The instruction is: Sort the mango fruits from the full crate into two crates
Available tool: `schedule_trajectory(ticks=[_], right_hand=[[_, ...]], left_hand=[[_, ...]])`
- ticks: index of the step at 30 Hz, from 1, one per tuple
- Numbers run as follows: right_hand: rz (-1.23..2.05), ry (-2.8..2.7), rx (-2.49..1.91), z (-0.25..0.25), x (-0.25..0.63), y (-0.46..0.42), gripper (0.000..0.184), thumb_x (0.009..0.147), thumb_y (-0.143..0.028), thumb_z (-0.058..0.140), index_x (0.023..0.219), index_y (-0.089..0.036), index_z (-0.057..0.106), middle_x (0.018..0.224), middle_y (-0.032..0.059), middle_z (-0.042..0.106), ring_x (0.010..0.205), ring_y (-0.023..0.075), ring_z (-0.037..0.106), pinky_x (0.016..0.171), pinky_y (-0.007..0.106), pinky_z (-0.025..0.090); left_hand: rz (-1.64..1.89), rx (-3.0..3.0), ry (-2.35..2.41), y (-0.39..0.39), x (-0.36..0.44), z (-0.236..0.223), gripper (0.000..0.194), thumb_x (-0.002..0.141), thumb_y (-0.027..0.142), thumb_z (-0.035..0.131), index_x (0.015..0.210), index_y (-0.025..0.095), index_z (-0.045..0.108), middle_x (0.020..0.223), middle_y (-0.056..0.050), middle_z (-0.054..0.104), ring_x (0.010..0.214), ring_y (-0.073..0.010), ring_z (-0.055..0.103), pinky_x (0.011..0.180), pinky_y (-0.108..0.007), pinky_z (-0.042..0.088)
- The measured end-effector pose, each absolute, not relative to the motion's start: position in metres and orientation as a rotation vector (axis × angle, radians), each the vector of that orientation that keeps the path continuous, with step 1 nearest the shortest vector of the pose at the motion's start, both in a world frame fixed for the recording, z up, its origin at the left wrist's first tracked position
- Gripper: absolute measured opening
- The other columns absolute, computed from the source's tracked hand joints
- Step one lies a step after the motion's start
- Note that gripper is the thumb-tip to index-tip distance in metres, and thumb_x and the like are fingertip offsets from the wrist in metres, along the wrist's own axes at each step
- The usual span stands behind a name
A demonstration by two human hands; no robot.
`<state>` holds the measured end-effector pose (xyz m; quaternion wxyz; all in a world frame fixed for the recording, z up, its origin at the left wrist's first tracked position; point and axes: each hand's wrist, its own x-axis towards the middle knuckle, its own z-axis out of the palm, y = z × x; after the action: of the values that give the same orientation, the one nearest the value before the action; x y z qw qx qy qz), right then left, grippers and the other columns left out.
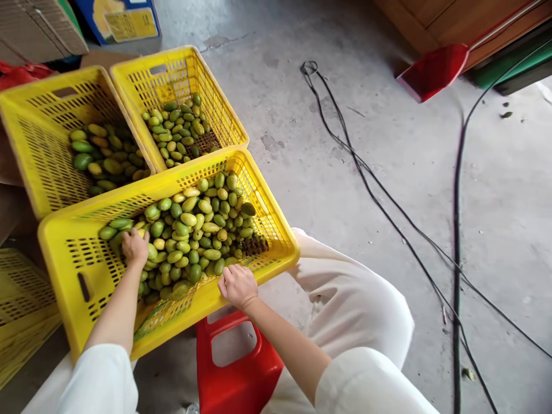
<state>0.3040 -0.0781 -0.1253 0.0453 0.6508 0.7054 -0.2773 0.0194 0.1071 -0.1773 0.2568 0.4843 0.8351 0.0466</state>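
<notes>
A yellow plastic crate [172, 330] in front of me holds many small oval fruits [188, 219], green to yellow. My left hand [135, 248] reaches in at the left side of the pile, its fingers curled at a yellowish fruit [141, 233]; part of the grip is hidden by the hand. On the near rim of the same crate rests my right hand [238, 286], closed round the edge with the knuckles up. This crate sits tilted, its right end close to my knee.
Behind stand two more yellow crates, the left one [43, 144] and the right one [224, 115], both with fruit. A red stool [241, 374] is below. Black cables [371, 190] cross the concrete floor. A red dustpan [435, 69] and cardboard boxes [38, 29] lie farther off.
</notes>
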Motion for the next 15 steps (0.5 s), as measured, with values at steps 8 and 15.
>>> schedule_trajectory(ticks=[8, 15], right_hand=[[-1.039, 1.645, 1.996, -0.116, 0.303, -0.038, 0.039, 0.116, -0.026, 0.052, 0.124, -0.013, 0.088, 0.122, 0.0217, 0.087, 0.112, 0.0301, 0.085, 0.085, 0.032, 0.058], [-0.919, 1.723, 1.796, -0.168, 0.333, 0.002, 0.046, 0.111, -0.044, 0.078, 0.149, -0.020, 0.072, 0.152, 0.0146, 0.072, 0.129, 0.0300, 0.076, 0.109, 0.053, 0.068]], left_hand=[[-0.174, 1.533, 2.161, 0.030, 0.024, -0.151, 0.029, 0.102, 0.029, 0.063, 0.117, 0.008, 0.076, 0.120, -0.031, 0.077, 0.114, -0.0470, 0.078, 0.095, -0.051, 0.060], [-0.011, 1.635, 2.059, -0.072, 0.032, -0.124, 0.013, 0.099, 0.031, 0.071, 0.103, 0.022, 0.078, 0.105, -0.014, 0.085, 0.095, -0.0327, 0.082, 0.084, -0.036, 0.058]])
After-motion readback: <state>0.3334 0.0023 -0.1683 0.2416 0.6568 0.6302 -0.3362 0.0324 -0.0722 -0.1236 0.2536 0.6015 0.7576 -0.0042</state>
